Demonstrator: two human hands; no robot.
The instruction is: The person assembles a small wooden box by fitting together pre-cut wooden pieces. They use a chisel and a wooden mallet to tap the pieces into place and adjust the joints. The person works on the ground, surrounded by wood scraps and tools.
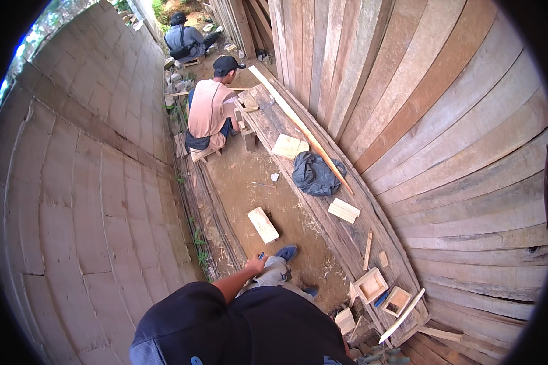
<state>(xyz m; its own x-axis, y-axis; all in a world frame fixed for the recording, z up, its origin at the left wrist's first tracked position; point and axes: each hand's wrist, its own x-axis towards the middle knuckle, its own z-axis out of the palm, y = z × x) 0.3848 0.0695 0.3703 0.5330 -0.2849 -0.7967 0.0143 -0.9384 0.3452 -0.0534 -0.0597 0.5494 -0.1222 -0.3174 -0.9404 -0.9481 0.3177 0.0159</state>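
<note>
My left hand [257, 264] is closed above my grey-trousered leg, with the tip of a small blue object [262, 255] poking out of it. The object is too small to name surely. My right hand is out of sight. Ahead of my left hand, on the dirt ground, lies a pale wooden board or low stool [263, 225]. To my right runs a long rough plank bench [323, 213]. Two small open wooden boxes [371, 285] sit at its near end, with a blue item [382, 298] between them.
On the bench lie a long wooden strip [304, 131], a dark plastic bag [316, 174], a flat board [290, 146] and short slats [344, 210]. A person in a peach shirt [208, 112] sits at its far end; another sits beyond. Plank walls stand on both sides.
</note>
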